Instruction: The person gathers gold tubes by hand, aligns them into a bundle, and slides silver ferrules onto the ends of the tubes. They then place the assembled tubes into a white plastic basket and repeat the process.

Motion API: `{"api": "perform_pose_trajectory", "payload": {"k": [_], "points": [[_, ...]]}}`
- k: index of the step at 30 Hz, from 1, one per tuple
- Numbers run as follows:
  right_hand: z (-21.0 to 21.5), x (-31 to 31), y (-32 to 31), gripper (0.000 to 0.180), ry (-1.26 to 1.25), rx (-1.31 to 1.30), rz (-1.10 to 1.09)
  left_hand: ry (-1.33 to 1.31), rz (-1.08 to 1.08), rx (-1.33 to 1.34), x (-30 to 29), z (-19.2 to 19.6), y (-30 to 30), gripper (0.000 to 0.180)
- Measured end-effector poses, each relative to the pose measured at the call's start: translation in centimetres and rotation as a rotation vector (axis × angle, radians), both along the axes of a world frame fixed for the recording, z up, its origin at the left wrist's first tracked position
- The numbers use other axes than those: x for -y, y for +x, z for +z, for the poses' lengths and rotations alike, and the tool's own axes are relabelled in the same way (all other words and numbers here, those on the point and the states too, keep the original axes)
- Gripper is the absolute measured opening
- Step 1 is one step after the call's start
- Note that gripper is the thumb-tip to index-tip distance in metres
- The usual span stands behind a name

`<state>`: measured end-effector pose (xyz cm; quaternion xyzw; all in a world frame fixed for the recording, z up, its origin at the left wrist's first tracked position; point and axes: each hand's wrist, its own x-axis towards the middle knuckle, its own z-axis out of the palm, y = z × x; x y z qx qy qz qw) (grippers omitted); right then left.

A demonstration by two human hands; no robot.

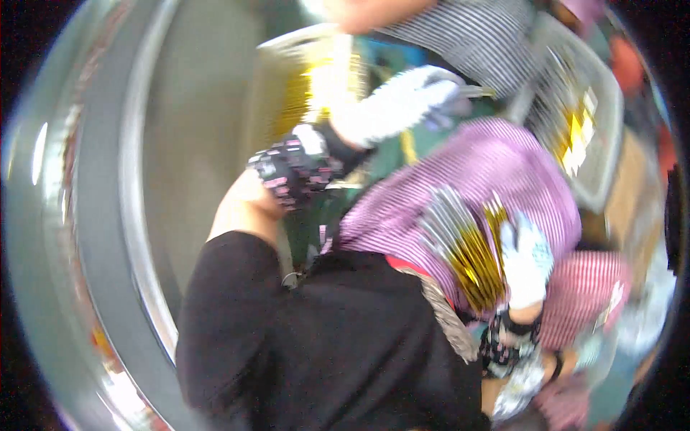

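My left hand (410, 104), in a white glove, reaches forward over my lap, its fingers closed on a thin piece of cutlery (479, 92). That piece looks silver with a gold-coloured tip, but it is blurred. Across the purple striped cloth (503, 154) on my lap lies a fanned bundle of cutlery (463, 251), silver at the far end and gold-coloured nearer me. Against the bundle's right side is my gloved right hand (527, 262), its fingers curled along a gold-coloured fork (496, 215). The thumb's grip is partly hidden.
Ahead on the left, a pale bin (262, 93) holds gold-coloured pieces. Another grey bin (611, 122) on the right contains silver and gold-coloured cutlery. A person in black-and-white stripes (467, 36) sits opposite, close to my left hand. A metal rim (136, 144) curves along the left.
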<state>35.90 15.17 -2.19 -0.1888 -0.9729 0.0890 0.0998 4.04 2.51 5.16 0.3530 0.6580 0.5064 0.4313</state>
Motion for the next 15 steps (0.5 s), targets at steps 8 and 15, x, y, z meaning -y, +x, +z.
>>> {"api": "perform_pose_trajectory", "payload": {"k": [8, 15], "points": [[-0.2, -5.8, -4.8, 0.041, -0.574, 0.121, 0.059, 0.402, 1.07, -0.647, 11.0, 8.1, -4.2, 0.037], [-3.7, -9.9, -5.4, 0.038, -0.409, -0.027, 0.271, 0.246, 1.326, -1.538, 26.9, 15.2, -3.1, 0.032]]}}
